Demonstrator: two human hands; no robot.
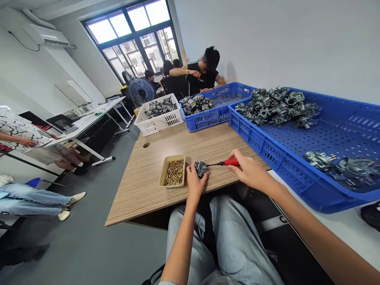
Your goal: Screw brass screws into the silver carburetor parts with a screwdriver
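My left hand (196,180) is closed around a small grey metal carburetor (201,168), steadying it on the wooden table. In my right hand (246,168) is a screwdriver with a red handle (232,162). Its dark shaft points left and the tip meets the right side of the carburetor; the exact contact point is too small to make out. Just left of my left hand stands a cream tray (162,180) filled with small brass-coloured threaded parts (174,172).
A large blue crate (276,170) with piled carburetors (276,103) borders the table's right side. Behind the table are a second blue crate (208,117) and a white crate (160,126), both holding metal parts. A co-worker (204,75) sits beyond them. A fan (141,91) stands farther back.
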